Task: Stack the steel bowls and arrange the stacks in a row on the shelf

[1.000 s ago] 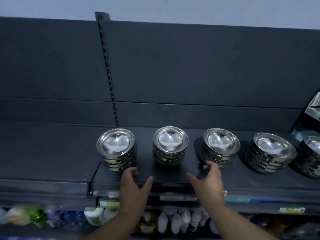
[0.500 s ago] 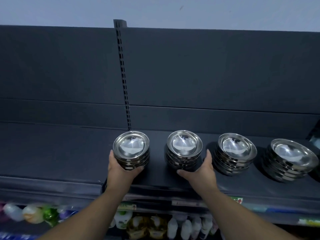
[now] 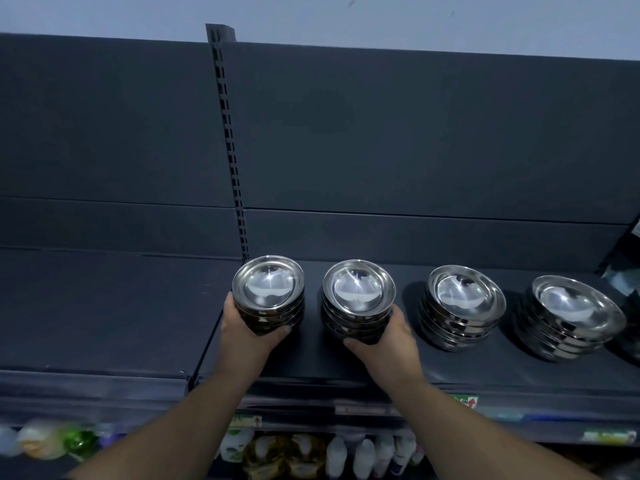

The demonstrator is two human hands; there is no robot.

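Just unreadable labels (image 3: 464,400) below bowl stacks (image 3: 358,293)

— What colour are the bowls showing?
— The leftmost stack of bowls (image 3: 268,289) is gleaming silver and throwing white glints. The second stack of bowls (image 3: 358,292), the third stack (image 3: 462,299) and the fourth stack (image 3: 575,306) are shining the same.
— And the shelf?
— The shelf (image 3: 450,362) is looking plain dark charcoal, and the back panel (image 3: 415,133) is matching it. The post (image 3: 228,133) is showing a column of black slots.
— Above that?
— The wall (image 3: 346,15) is appearing pale grey-blue.
— Below?
— White bottles (image 3: 363,455) are showing, and a price label (image 3: 465,400) is showing green with red.
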